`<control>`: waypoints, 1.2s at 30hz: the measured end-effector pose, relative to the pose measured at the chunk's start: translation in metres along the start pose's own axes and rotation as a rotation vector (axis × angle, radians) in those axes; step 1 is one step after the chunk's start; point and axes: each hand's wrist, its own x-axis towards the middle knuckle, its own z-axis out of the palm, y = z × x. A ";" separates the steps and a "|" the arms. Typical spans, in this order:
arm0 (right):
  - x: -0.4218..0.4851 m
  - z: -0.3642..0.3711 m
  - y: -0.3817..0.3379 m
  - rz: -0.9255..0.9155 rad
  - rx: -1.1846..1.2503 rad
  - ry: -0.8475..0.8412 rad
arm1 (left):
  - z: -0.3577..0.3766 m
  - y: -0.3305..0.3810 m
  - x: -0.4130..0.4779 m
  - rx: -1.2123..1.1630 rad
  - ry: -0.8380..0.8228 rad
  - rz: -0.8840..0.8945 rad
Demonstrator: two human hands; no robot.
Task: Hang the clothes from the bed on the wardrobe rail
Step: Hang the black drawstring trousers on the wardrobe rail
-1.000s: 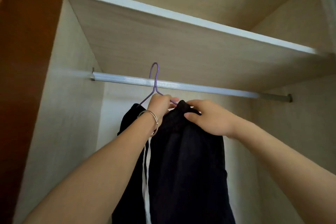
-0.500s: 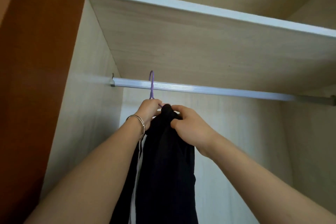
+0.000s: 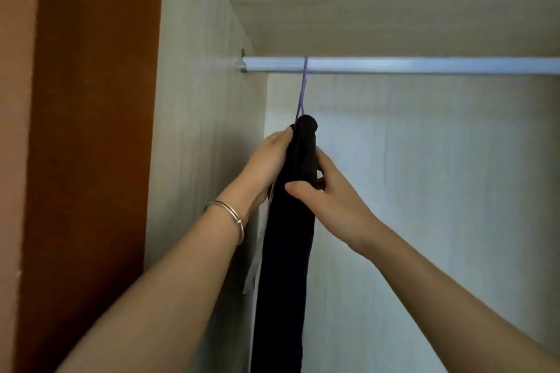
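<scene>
A black garment [image 3: 288, 236] hangs edge-on from a purple hanger [image 3: 303, 91], whose hook sits over the silver wardrobe rail [image 3: 409, 65] near its left end. My left hand [image 3: 266, 160], with a bracelet on the wrist, lies against the garment's left side just below the hanger. My right hand [image 3: 327, 194] grips the cloth from the right, thumb across the front. A white strip of fabric shows behind the garment lower down.
The wardrobe's pale left wall [image 3: 197, 160] is close beside the garment. A brown door or panel [image 3: 91, 130] stands further left. The shelf underside [image 3: 394, 0] runs just above the rail. The rail to the right carries nothing in view.
The garment has turned from facing me to edge-on and now hangs from the rail. Both hands have slid a little down from the hanger's top onto the cloth. My view has shifted right.
</scene>
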 end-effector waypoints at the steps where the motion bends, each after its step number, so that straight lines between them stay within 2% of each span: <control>1: -0.010 0.004 0.008 -0.025 -0.006 -0.022 | -0.003 -0.013 -0.024 -0.007 0.014 0.018; 4: -0.041 0.017 0.040 -0.015 -0.005 -0.099 | -0.009 -0.062 -0.098 0.117 0.043 -0.017; 8: -0.090 0.042 0.097 0.182 0.005 -0.161 | -0.012 -0.127 -0.192 0.128 0.040 -0.263; 10: -0.119 0.059 0.128 0.292 -0.035 -0.197 | -0.012 -0.153 -0.230 0.201 -0.039 -0.405; 12: -0.149 0.079 0.151 0.414 -0.050 -0.258 | -0.010 -0.174 -0.256 0.334 -0.165 -0.472; 14: -0.175 0.097 0.170 0.524 -0.087 -0.326 | -0.002 -0.190 -0.274 0.378 -0.217 -0.531; 18: -0.208 0.124 0.194 0.666 -0.185 -0.512 | 0.011 -0.225 -0.304 0.431 -0.148 -0.654; 21: -0.210 0.131 0.192 0.718 -0.168 -0.460 | 0.011 -0.252 -0.319 0.529 -0.064 -0.766; 24: -0.194 0.133 0.181 0.702 -0.129 -0.359 | 0.007 -0.264 -0.313 0.617 -0.118 -0.856; 26: -0.181 0.134 0.175 0.691 -0.081 -0.289 | 0.001 -0.266 -0.298 0.708 -0.136 -0.830; 30: -0.162 0.134 0.166 0.688 0.014 -0.182 | -0.017 -0.263 -0.279 0.741 -0.027 -0.736; 36: -0.182 0.160 0.171 0.709 -0.064 -0.268 | -0.032 -0.281 -0.307 0.616 -0.037 -0.810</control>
